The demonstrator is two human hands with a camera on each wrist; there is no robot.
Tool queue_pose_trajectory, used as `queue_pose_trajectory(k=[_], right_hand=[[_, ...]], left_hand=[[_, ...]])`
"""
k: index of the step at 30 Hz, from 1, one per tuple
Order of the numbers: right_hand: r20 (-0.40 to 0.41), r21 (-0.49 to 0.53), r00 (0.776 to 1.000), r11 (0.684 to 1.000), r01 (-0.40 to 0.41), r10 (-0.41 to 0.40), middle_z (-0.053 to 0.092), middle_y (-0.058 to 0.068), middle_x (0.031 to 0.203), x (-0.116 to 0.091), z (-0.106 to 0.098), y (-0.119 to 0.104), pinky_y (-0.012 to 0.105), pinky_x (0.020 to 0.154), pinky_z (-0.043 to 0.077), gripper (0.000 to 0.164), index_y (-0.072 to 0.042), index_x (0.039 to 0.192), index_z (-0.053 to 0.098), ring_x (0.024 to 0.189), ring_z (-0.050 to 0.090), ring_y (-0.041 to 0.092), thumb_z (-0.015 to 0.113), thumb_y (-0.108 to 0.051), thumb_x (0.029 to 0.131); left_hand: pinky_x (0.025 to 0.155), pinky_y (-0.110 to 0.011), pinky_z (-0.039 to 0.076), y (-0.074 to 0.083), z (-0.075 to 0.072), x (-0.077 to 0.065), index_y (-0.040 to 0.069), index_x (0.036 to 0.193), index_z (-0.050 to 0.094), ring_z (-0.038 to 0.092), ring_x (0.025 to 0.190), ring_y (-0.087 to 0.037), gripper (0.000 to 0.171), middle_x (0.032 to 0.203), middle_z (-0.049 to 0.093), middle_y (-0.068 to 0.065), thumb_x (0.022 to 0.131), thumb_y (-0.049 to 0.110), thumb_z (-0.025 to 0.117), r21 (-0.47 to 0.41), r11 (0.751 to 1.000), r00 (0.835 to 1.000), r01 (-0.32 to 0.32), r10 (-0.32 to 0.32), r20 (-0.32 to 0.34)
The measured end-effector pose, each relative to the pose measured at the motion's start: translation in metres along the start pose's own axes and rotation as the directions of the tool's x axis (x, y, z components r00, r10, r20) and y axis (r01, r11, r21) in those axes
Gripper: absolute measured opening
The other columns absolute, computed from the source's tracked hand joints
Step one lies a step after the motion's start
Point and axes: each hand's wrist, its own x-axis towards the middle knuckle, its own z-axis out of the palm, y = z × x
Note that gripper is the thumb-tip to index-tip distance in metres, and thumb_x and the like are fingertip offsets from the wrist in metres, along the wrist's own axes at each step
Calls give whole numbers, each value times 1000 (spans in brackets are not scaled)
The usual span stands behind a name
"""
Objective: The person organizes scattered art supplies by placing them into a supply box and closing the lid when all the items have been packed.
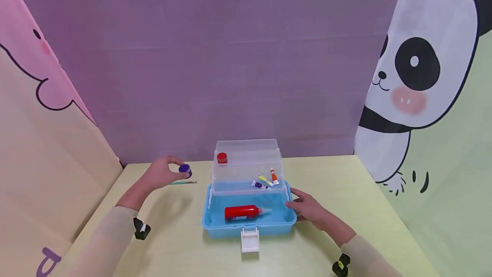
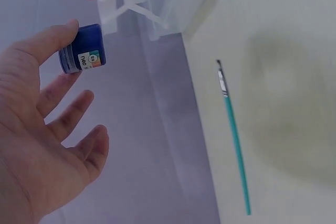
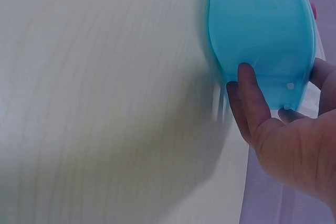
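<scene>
My left hand (image 1: 162,174) pinches a small dark-blue paint jar (image 2: 86,49) between thumb and fingers, above the table left of the box. Its other fingers spread loosely. My right hand (image 1: 310,211) holds the right end of a blue plastic box (image 1: 272,228), thumb over the rim and fingers against the outer wall (image 3: 257,30). Inside the box lies a red bottle (image 1: 241,212) with a clear pointed nozzle. The box's translucent lid (image 1: 246,146) stands raised at the back, where a red-capped jar (image 1: 222,158) and orange (image 1: 274,176), yellow (image 1: 265,179) and purple tubes (image 1: 261,185) show.
A teal-handled paintbrush (image 2: 237,145) lies on the pale table (image 1: 169,243) below my left hand. The box's white latch (image 1: 250,240) hangs down in front. A purple backdrop (image 1: 238,63) rises behind the table's far edge.
</scene>
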Motion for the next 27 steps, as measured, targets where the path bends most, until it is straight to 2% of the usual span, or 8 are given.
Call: queue_pose_trajectory(k=[7, 10, 14, 20, 27], right_hand=[[-6, -9, 1000, 1000, 0, 0, 56, 24, 122, 1, -1, -2, 48, 71, 57, 70, -4, 148, 37, 93, 65, 33, 71, -21, 89], [-2, -13, 1000, 1000, 0, 0, 55, 25, 123, 3, -1, 0, 48, 71, 58, 71, -3, 148, 36, 94, 65, 33, 71, -22, 89], [-5, -10, 1000, 1000, -2, 2, 56, 24, 122, 5, 0, 3, 47, 72, 58, 71, -3, 148, 36, 93, 65, 32, 71, -22, 89], [-6, -14, 1000, 1000, -5, 5, 54, 25, 124, 5, 1, 3, 47, 74, 57, 69, -4, 149, 36, 95, 65, 33, 69, -21, 91], [-1, -11, 1000, 1000, -7, 7, 53, 26, 125, 3, 0, 1, 47, 74, 57, 70, -4, 149, 35, 95, 65, 33, 69, -21, 91]], left_hand=[[94, -65, 40, 33, -6, 15, 4, 117, 66, 42, 125, -44, 53, 129, 54, -21, 81, 41, 78, 17, 1000, 1000, -11, 10, 27], [94, -63, 41, 47, -7, 21, 4, 121, 64, 41, 126, -43, 55, 131, 52, -20, 81, 40, 77, 22, 1000, 999, -8, 7, 40], [94, -60, 43, 61, -7, 31, 3, 121, 63, 44, 123, -41, 55, 128, 54, -19, 81, 37, 78, 7, 999, 998, -35, 35, 57], [91, -55, 48, 72, -5, 45, 6, 118, 65, 47, 118, -37, 50, 123, 55, -14, 80, 34, 80, -32, 998, 996, -56, 58, 63], [90, -53, 49, 86, 1, 58, 6, 119, 66, 47, 120, -37, 48, 126, 56, -15, 81, 33, 79, -40, 997, 992, -67, 71, 104]])
